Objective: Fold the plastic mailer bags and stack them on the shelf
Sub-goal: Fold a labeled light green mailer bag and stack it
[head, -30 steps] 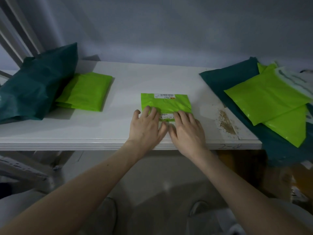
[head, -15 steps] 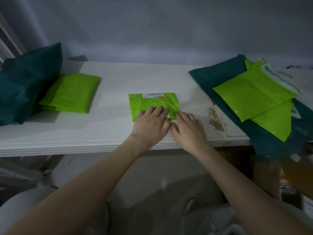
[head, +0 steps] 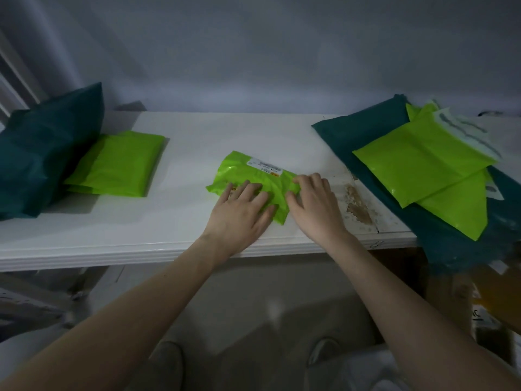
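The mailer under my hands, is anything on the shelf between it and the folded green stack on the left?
Nothing visible. The mailer and the stack have only bare white shelf between them. The dark teal bag lies beyond the stack.

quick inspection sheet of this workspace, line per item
surface: white shelf, chipped brown patch near right front edge
job's things: green mailer at centre, part folded; folded green stack at left; unfolded green mailers at right
clutter: dark teal bag at left, teal bags under the right pile
grippers: left hand flat on the mailer; right hand pressing its right edge, no closed grip
cables: nothing seen
surroundings: grey wall behind, cardboard box lower right
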A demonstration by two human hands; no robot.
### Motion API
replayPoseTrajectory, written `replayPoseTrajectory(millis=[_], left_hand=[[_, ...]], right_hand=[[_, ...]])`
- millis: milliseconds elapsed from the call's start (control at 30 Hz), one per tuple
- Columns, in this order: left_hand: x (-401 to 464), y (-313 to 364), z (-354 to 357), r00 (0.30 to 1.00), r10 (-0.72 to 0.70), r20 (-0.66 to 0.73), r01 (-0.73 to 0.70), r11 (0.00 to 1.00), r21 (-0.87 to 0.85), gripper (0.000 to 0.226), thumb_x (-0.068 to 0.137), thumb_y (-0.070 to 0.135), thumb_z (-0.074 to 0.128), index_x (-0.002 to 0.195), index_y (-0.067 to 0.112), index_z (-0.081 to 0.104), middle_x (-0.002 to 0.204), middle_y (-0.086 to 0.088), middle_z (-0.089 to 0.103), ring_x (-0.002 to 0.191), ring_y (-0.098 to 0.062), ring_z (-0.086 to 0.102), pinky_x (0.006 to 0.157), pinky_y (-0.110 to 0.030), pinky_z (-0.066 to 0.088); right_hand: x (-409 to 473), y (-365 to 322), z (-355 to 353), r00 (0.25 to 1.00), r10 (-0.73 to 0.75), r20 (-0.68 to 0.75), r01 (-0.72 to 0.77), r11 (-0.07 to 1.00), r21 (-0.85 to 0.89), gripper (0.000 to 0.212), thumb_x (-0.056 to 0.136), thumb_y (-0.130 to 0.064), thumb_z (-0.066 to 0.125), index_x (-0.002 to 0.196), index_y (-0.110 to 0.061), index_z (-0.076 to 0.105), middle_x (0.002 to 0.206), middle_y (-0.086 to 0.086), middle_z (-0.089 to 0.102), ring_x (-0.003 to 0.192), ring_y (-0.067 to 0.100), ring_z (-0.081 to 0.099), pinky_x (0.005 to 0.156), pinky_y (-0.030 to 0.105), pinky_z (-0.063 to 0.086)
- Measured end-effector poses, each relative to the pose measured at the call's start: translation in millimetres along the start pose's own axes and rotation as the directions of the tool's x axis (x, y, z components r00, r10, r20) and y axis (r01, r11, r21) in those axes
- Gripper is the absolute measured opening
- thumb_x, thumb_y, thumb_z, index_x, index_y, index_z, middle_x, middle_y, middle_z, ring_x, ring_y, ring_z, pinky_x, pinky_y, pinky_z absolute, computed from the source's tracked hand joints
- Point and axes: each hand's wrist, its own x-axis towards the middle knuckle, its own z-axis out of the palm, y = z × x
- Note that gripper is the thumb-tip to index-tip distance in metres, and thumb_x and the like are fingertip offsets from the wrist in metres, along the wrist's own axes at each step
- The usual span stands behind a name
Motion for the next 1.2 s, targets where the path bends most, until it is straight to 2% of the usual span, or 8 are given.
replayPoseTrajectory(millis=[233, 400, 533, 633, 800, 900, 1000, 1200], left_hand=[[-7.7, -24.7, -6.8, 0.994, -0.031, -0.103, 0.03, 1.0, -0.004, 0.031, 0.089, 0.037, 0.037, 0.087, 0.011, 0.052, 0.086, -0.008, 0.055, 0.077, -0.033, 0.058, 0.081, -0.038, 0.047], [-17.9, -46.3, -12.4, 0.96, -0.274, -0.053, 0.262, 0.95, -0.169, 0.047, 0.09, 0.039, 0.053, 0.126, 0.011, 0.045, 0.125, -0.009, 0.047, 0.114, -0.03, 0.049, 0.096, -0.04, 0.037], [-21.7, -57.2, -20.4, 0.851, -0.522, 0.054, 0.521, 0.826, -0.214, 0.065, 0.088, 0.049, 0.053, 0.136, 0.012, 0.033, 0.134, -0.01, 0.046, 0.126, -0.031, 0.039, 0.097, -0.043, 0.035], [-19.9, -65.7, -19.0, 0.852, -0.507, 0.13, 0.51, 0.748, -0.425, 0.059, 0.089, 0.032, 0.058, 0.138, 0.013, 0.031, 0.127, -0.013, 0.055, 0.122, -0.034, 0.044, 0.097, -0.044, 0.039], [-18.1, -71.3, -27.3, 0.798, -0.58, 0.165, 0.491, 0.465, -0.737, 0.048, 0.084, 0.015, 0.062, 0.127, 0.021, 0.042, 0.108, -0.003, 0.061, 0.096, -0.021, 0.059, 0.083, -0.029, 0.047], [-15.2, -77.5, -27.7, 0.775, -0.617, 0.136, 0.424, 0.348, -0.836, 0.037, 0.084, 0.01, 0.06, 0.115, 0.027, 0.047, 0.106, 0.0, 0.06, 0.083, -0.019, 0.06, 0.078, -0.033, 0.05], [-13.2, -87.7, -29.3, 0.782, -0.618, 0.082, 0.378, 0.365, -0.851, 0.038, 0.083, 0.0, 0.055, 0.108, 0.028, 0.05, 0.105, 0.001, 0.059, 0.075, -0.019, 0.056, 0.076, -0.036, 0.05], [-9.0, -120.3, -56.6, 0.757, -0.652, -0.043, 0.36, 0.471, -0.805, 0.041, 0.083, -0.003, 0.044, 0.112, 0.024, 0.055, 0.106, 0.004, 0.06, 0.072, -0.01, 0.052, 0.063, -0.02, 0.042]], right_hand=[[15.3, -20.1, 12.6, 0.989, 0.082, 0.122, -0.096, 0.989, 0.112, 0.058, 0.092, -0.043, 0.048, 0.14, -0.015, 0.03, 0.14, 0.009, 0.042, 0.127, 0.03, 0.034, 0.097, 0.042, 0.034], [19.2, -44.2, 25.4, 0.989, 0.065, 0.13, -0.084, 0.986, 0.144, 0.06, 0.087, -0.047, 0.055, 0.135, -0.017, 0.036, 0.133, 0.006, 0.048, 0.122, 0.031, 0.038, 0.094, 0.042, 0.036], [21.9, -57.9, 35.0, 0.991, 0.073, 0.116, -0.096, 0.972, 0.212, 0.066, 0.084, -0.044, 0.061, 0.137, -0.016, 0.036, 0.135, 0.008, 0.046, 0.125, 0.03, 0.037, 0.098, 0.04, 0.035], [22.7, -67.2, 41.8, 0.994, 0.066, 0.09, -0.091, 0.942, 0.322, 0.064, 0.081, -0.034, 0.067, 0.134, -0.012, 0.04, 0.128, 0.013, 0.049, 0.121, 0.031, 0.041, 0.098, 0.035, 0.033], [22.9, -83.3, 42.9, 0.996, 0.049, 0.071, -0.078, 0.869, 0.489, 0.055, 0.08, -0.012, 0.069, 0.129, -0.008, 0.043, 0.124, 0.014, 0.043, 0.112, 0.025, 0.047, 0.085, 0.019, 0.031], [26.2, -92.5, 44.6, 0.997, 0.053, 0.063, -0.078, 0.848, 0.524, 0.053, 0.08, -0.006, 0.068, 0.127, -0.008, 0.044, 0.126, 0.013, 0.041, 0.112, 0.018, 0.044, 0.083, 0.015, 0.03], [30.7, -103.8, 49.2, 0.997, 0.061, 0.045, -0.075, 0.823, 0.564, 0.052, 0.079, -0.003, 0.067, 0.126, -0.008, 0.045, 0.127, 0.013, 0.042, 0.105, 0.009, 0.039, 0.079, 0.011, 0.028], [49.9, -144.1, 55.4, 0.998, 0.053, -0.017, -0.028, 0.742, 0.669, 0.054, 0.076, -0.002, 0.072, 0.126, -0.006, 0.051, 0.121, 0.015, 0.043, 0.102, 0.019, 0.051, 0.082, 0.004, 0.028]])
